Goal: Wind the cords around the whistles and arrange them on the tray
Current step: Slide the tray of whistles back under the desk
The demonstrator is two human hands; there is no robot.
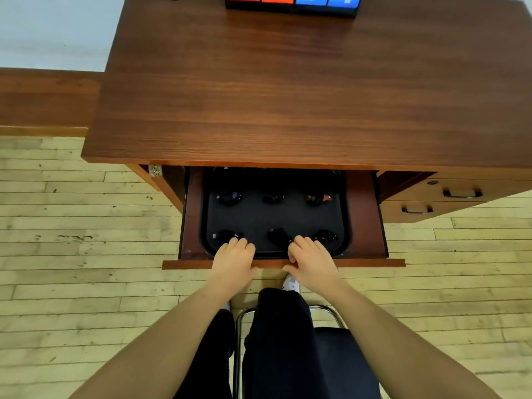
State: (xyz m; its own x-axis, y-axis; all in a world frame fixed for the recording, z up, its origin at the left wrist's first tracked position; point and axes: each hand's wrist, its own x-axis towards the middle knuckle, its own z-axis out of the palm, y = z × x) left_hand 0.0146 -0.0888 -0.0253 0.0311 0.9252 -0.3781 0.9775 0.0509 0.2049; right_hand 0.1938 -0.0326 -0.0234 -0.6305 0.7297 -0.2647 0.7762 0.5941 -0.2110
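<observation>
Black tray point(276, 217) is seen lying in the open wooden drawer point(364, 214), six wound whistles point(229, 198) set on it in two rows; the drawer's front edge is gripped by the left hand point(233, 262), fingers curled over; likewise by the right hand point(312, 262).

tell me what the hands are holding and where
Both the left hand and right hand grip the drawer by its front edge, fingers curled over it.
</observation>
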